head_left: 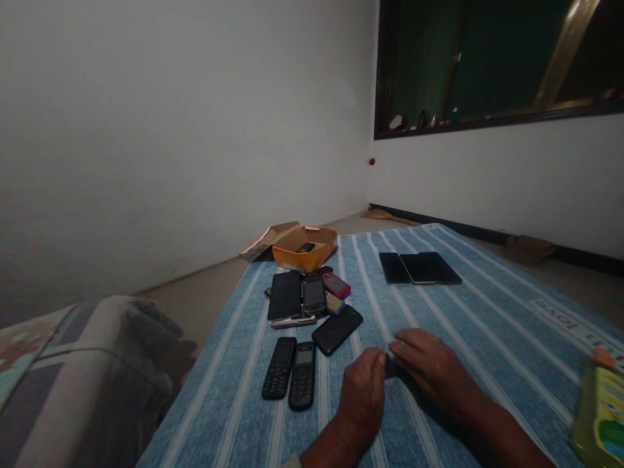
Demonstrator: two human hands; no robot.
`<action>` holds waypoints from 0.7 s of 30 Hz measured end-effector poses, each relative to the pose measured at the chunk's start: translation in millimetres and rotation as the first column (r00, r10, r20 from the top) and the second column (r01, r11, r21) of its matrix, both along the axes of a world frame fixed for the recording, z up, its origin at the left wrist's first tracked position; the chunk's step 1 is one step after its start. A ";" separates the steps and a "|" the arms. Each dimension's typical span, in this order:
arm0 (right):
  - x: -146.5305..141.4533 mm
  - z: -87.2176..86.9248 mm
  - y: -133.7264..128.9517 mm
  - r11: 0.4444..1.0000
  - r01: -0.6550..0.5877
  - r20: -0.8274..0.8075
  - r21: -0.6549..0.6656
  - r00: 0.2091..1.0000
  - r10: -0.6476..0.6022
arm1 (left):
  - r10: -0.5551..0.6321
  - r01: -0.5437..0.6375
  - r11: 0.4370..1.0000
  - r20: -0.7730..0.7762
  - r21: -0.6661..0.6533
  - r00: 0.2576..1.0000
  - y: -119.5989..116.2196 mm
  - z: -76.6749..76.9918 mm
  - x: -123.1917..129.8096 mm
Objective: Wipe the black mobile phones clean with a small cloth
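Note:
My left hand (361,393) is closed just above the striped cloth, thumb uppermost. Between it and my right hand (431,364) a small dark object (390,367) shows, mostly hidden by the fingers; its kind I cannot make out. The right hand's fingers are pressed together and curved against its other side. Left of my hands, two black keypad phones (279,367) (303,377) lie side by side. Beyond them is a black smartphone (338,329), face unclear, close to a pile with a dark tablet-like slab (285,296), a touchscreen phone (314,294) and a pink phone (336,285).
An orange cardboard box (305,259) with its lid open stands behind the pile, a phone (306,247) inside. Flat black devices (424,268) lie at the far right on the blue striped cloth (195,416). A yellow-green container (602,416) is at the right edge.

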State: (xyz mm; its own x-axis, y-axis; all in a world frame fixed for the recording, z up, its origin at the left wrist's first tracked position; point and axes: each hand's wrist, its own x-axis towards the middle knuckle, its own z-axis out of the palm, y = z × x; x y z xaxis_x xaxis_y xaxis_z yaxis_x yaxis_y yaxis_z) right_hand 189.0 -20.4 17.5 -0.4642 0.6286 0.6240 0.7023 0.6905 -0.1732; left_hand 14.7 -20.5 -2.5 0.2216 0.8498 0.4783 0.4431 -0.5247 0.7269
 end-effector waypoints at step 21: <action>-6.8 -1.9 -4.3 0.999 0.045 0.101 -0.016 0.994 -0.043 | 0.003 -0.002 1.000 0.013 -0.019 1.000 -3.4 2.0 0.5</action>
State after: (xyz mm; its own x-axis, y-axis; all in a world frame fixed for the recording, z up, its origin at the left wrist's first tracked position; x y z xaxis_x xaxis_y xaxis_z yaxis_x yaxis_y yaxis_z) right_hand 182.2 -24.7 15.6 -0.4954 0.6605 0.5642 0.7466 0.6558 -0.1122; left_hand 15.1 -23.9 -0.5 0.2132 0.8595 0.4646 0.4347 -0.5093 0.7427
